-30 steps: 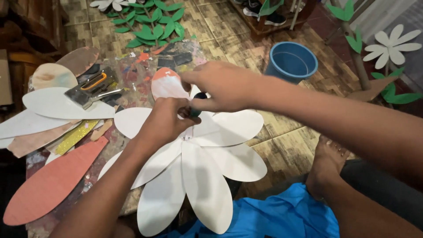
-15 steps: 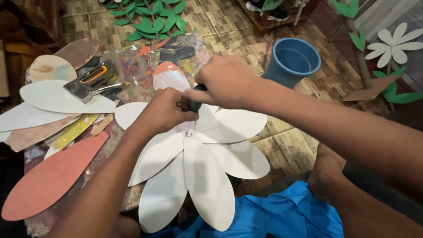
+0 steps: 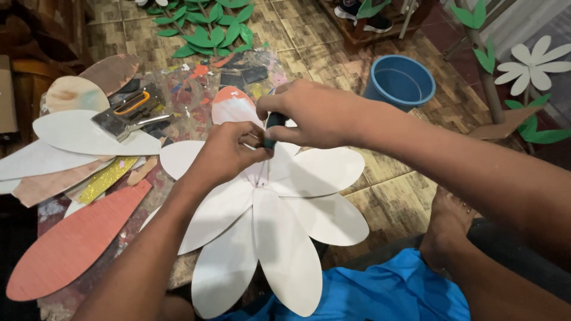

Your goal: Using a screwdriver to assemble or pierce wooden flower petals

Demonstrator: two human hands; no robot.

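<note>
A large white paper flower [image 3: 279, 220] made of several long petals lies on a low work board in front of me. My left hand [image 3: 229, 151] presses down near the flower's centre, fingers pinched on the petals where they meet. My right hand [image 3: 309, 113] is closed around a small dark tool [image 3: 273, 128], its tip pointing down at the same centre. A white petal with an orange tip [image 3: 232, 104] sticks out behind both hands.
To the left lie loose petals in white [image 3: 83, 134], brown, glitter yellow and a long red one [image 3: 71, 244], plus a staple gun [image 3: 131, 116]. A blue bucket [image 3: 398, 80] stands at the back right. Green paper leaves [image 3: 205, 30] lie on the tiled floor. Blue cloth [image 3: 380, 291] covers my lap.
Both hands have shifted slightly at the flower's centre. My right hand with the dark tool now sits higher and more upright over the joint. The camera has moved a little closer.
</note>
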